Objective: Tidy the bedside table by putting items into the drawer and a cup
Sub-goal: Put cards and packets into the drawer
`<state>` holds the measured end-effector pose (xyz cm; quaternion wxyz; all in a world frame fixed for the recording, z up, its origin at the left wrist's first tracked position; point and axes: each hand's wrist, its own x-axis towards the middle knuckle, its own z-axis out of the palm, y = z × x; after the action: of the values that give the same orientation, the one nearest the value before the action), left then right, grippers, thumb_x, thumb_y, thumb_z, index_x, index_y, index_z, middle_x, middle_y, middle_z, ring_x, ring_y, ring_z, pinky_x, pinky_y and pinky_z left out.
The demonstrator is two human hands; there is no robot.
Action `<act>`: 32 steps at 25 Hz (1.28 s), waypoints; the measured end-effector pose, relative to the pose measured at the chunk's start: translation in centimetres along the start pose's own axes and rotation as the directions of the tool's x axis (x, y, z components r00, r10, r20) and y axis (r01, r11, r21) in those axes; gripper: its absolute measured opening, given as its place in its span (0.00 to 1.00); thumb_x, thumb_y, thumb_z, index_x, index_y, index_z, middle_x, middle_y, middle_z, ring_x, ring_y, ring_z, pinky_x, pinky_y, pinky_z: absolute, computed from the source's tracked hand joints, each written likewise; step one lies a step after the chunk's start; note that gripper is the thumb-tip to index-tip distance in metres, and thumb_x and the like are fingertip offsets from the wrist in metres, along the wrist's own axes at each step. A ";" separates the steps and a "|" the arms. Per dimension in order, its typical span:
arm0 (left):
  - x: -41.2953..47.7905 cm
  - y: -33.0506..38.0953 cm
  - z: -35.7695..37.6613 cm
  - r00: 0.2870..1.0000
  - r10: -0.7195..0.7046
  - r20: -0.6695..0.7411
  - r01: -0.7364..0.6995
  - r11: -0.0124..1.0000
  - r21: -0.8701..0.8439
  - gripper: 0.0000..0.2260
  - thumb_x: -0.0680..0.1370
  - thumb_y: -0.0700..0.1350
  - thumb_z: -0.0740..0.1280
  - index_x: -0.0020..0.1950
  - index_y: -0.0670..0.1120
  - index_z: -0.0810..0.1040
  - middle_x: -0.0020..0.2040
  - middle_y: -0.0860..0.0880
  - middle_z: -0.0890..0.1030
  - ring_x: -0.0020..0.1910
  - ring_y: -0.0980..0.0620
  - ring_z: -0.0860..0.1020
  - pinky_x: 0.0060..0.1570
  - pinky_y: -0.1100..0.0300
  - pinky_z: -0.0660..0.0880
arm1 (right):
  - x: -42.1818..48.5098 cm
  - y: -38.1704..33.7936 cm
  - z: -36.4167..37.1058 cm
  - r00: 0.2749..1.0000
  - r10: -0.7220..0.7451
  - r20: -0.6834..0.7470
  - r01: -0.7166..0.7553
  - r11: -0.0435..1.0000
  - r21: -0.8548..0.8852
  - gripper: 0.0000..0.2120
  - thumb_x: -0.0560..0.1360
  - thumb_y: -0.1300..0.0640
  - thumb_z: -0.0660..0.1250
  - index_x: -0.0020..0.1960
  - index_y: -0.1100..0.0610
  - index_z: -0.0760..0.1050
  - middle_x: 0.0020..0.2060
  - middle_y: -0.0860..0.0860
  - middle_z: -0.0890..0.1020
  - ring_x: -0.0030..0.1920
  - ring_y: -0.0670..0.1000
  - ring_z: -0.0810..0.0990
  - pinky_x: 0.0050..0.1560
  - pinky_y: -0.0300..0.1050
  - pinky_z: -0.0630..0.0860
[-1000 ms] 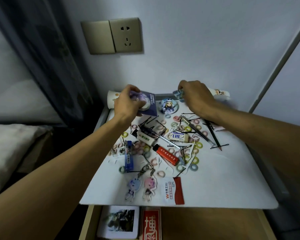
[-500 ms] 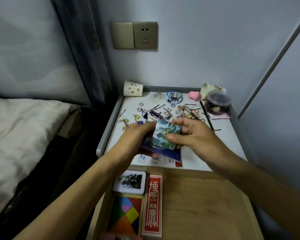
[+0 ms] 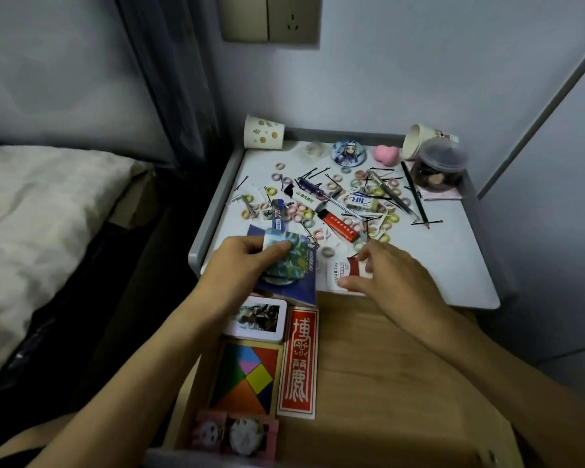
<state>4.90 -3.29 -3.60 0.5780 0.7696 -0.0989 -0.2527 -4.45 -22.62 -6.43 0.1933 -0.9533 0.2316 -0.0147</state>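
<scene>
My left hand [image 3: 242,260] grips a stack of cards and badges [image 3: 289,256], a blue-green card on top of a dark blue one, held over the front edge of the bedside table [image 3: 453,261]. Beside it, my right hand [image 3: 387,270] hovers with relaxed fingers above a red-and-white packet [image 3: 343,273], holding nothing. The wooden drawer [image 3: 385,366] stands pulled out below my hands. One paper cup [image 3: 263,132] sits upright at the table's back left; a second paper cup [image 3: 419,140] lies on its side at the back right.
Small hair ties, hairpins, a red lighter [image 3: 339,225], an eraser [image 3: 362,201], a screwdriver, a pencil [image 3: 416,197], a round badge [image 3: 345,153] and a pink sponge [image 3: 387,154] litter the table. A lidded jar [image 3: 441,168] stands back right. The drawer holds a tin, a tangram [image 3: 250,376] and a red box [image 3: 299,363].
Both hands came from the back of the table to its front edge with the cards. My right hand has let go of the stack and moved right, over the packet.
</scene>
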 end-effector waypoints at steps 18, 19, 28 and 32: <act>0.1 0.1 -0.4 0.992 -0.118 0.037 0.122 0.980 -0.154 0.11 0.77 0.48 0.70 0.48 0.41 0.83 0.42 0.43 0.86 0.37 0.47 0.84 0.33 0.62 0.79 | 1.1 0.5 -0.7 0.990 0.040 0.136 -0.121 0.736 0.666 0.16 0.70 0.64 0.75 0.56 0.55 0.76 0.51 0.51 0.83 0.45 0.47 0.84 0.41 0.38 0.80; -0.1 0.1 -0.4 0.991 -0.123 0.060 0.131 0.979 -0.156 0.11 0.77 0.48 0.70 0.48 0.41 0.83 0.43 0.43 0.86 0.38 0.47 0.84 0.34 0.62 0.79 | 0.7 0.2 -1.4 0.987 0.016 0.157 -0.133 0.617 0.775 0.17 0.70 0.65 0.74 0.57 0.56 0.76 0.50 0.52 0.84 0.47 0.48 0.85 0.43 0.40 0.81; -2.0 0.5 0.6 0.967 -0.143 0.211 0.147 0.989 -0.005 0.02 0.75 0.43 0.72 0.45 0.45 0.83 0.42 0.45 0.86 0.36 0.51 0.84 0.31 0.64 0.78 | -1.8 -2.5 -0.3 0.929 -0.098 0.357 -0.242 0.571 0.785 0.14 0.68 0.61 0.76 0.53 0.55 0.80 0.46 0.52 0.86 0.41 0.48 0.82 0.36 0.39 0.75; -2.0 0.1 0.2 0.974 -0.127 0.187 0.129 0.992 0.003 0.03 0.75 0.45 0.73 0.46 0.45 0.83 0.43 0.46 0.86 0.39 0.50 0.85 0.34 0.63 0.79 | -2.7 -3.0 0.1 0.941 -0.063 0.333 -0.240 0.571 0.785 0.10 0.73 0.53 0.73 0.52 0.56 0.82 0.41 0.52 0.86 0.31 0.42 0.75 0.31 0.35 0.70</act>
<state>3.06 -2.61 -3.01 0.5523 0.7445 -0.1017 -0.3610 -5.54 -18.89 -5.17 0.6461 -0.7319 0.2114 0.0471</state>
